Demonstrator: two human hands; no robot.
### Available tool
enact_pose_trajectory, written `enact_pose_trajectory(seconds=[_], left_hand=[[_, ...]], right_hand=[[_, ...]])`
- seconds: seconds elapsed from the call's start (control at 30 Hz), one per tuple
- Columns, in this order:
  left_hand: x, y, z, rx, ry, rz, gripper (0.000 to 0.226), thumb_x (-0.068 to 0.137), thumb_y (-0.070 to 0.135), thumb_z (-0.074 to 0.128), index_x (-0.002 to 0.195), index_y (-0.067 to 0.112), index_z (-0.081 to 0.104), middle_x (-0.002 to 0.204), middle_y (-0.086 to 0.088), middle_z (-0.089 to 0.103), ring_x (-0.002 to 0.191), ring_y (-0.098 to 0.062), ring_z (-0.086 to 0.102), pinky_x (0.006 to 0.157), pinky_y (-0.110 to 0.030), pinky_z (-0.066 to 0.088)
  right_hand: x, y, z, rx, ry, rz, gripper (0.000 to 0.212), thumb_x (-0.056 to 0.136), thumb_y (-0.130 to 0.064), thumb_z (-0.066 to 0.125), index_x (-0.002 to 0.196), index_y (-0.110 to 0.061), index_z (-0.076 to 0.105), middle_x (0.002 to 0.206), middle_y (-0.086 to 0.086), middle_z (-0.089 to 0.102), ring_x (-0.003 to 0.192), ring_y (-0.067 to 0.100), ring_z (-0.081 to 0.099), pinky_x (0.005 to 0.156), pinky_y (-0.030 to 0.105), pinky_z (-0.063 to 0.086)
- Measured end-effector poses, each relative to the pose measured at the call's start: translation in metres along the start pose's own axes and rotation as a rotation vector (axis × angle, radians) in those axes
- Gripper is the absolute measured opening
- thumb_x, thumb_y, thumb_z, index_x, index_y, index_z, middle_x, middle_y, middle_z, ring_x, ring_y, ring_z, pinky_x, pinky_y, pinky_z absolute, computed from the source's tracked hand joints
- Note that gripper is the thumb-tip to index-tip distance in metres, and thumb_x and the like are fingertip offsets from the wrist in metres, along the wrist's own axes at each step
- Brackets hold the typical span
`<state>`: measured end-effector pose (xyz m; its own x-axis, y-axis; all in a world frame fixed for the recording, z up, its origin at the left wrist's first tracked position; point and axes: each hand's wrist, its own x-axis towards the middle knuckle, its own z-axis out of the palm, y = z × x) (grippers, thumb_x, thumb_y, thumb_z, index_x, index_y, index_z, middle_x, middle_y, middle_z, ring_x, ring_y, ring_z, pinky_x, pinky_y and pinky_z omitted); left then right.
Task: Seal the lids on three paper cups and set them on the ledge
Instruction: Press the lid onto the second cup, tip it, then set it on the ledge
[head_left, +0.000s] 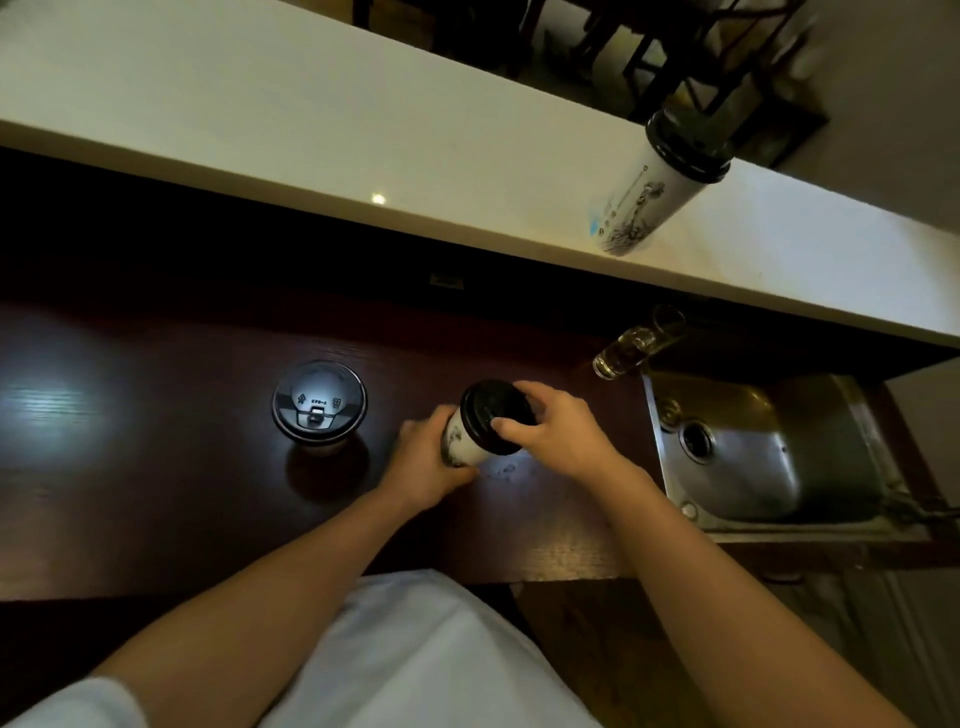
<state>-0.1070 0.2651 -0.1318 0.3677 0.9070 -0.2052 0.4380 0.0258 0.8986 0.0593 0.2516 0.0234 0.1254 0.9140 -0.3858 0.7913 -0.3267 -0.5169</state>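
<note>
Gripping the cup (462, 441) sidewall, left fingers (457, 474) wrap; right fingers (511, 427) clasp its lid (491, 410).

Hidden: cup (464, 436) base, behind my left hand (431, 460). Lid (493, 415) rim, partly under my right hand (558, 428). Blurred: ledge cup (644, 202) print.

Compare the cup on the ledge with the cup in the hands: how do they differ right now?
The cup on the ledge stands free on the white ledge, untouched; the cup in the hands is down on the dark counter. The left hand grips the held cup's body and the right hand presses its lid; nothing touches the ledge cup. Both are white printed paper cups with black lids.
</note>
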Motion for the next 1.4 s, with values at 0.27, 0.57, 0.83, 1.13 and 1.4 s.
enact_pose_trajectory(seconds=[0.27, 0.57, 0.83, 1.13, 1.4], left_hand=[[-0.004, 0.004, 0.013, 0.249, 0.060, -0.026, 0.058, 0.053, 0.059, 0.061, 0.106, 0.036, 0.054, 0.095, 0.011, 0.067, 0.093, -0.024, 0.066, 0.078, -0.043, 0.056], [-0.011, -0.008, 0.026, 0.228, 0.138, -0.012, 0.040, 0.066, 0.062, 0.061, 0.093, 0.032, 0.057, 0.081, 0.011, 0.063, 0.088, -0.024, 0.061, 0.082, -0.043, 0.049], [-0.007, -0.004, 0.019, 0.277, 0.097, -0.008, 0.057, 0.057, 0.070, 0.061, 0.097, 0.029, 0.064, 0.084, 0.011, 0.067, 0.093, -0.021, 0.058, 0.081, -0.037, 0.037], [-0.011, 0.003, 0.013, 0.258, 0.053, -0.009, 0.041, 0.061, 0.062, 0.069, 0.088, 0.035, 0.053, 0.082, 0.016, 0.055, 0.100, -0.022, 0.057, 0.085, -0.035, 0.033], [-0.011, 0.005, 0.013, 0.280, 0.062, -0.046, 0.052, 0.063, 0.051, 0.080, 0.105, 0.025, 0.061, 0.086, 0.013, 0.057, 0.106, -0.024, 0.054, 0.090, -0.038, 0.034]], right_hand=[[-0.020, 0.002, 0.011, -0.254, -0.059, -0.213, 0.082, 0.087, -0.043, 0.070, 0.154, -0.012, 0.034, 0.146, 0.003, 0.040, 0.132, 0.023, 0.032, 0.113, 0.033, 0.033], [-0.022, -0.013, 0.024, -0.418, -0.054, -0.252, 0.089, 0.083, -0.049, 0.072, 0.153, -0.013, 0.031, 0.143, 0.005, 0.033, 0.129, 0.026, 0.033, 0.104, 0.037, 0.042], [-0.008, -0.019, 0.013, -0.453, -0.132, -0.328, 0.083, 0.072, -0.039, 0.081, 0.145, -0.021, 0.043, 0.129, 0.006, 0.040, 0.116, 0.029, 0.040, 0.090, 0.039, 0.046], [-0.002, -0.023, 0.007, -0.616, -0.225, -0.420, 0.085, 0.071, -0.038, 0.080, 0.144, -0.022, 0.039, 0.136, 0.004, 0.036, 0.112, 0.030, 0.039, 0.088, 0.044, 0.051], [0.008, -0.029, 0.001, -0.780, -0.326, -0.548, 0.082, 0.068, -0.038, 0.080, 0.139, -0.029, 0.041, 0.136, 0.007, 0.036, 0.108, 0.033, 0.040, 0.080, 0.043, 0.052]])
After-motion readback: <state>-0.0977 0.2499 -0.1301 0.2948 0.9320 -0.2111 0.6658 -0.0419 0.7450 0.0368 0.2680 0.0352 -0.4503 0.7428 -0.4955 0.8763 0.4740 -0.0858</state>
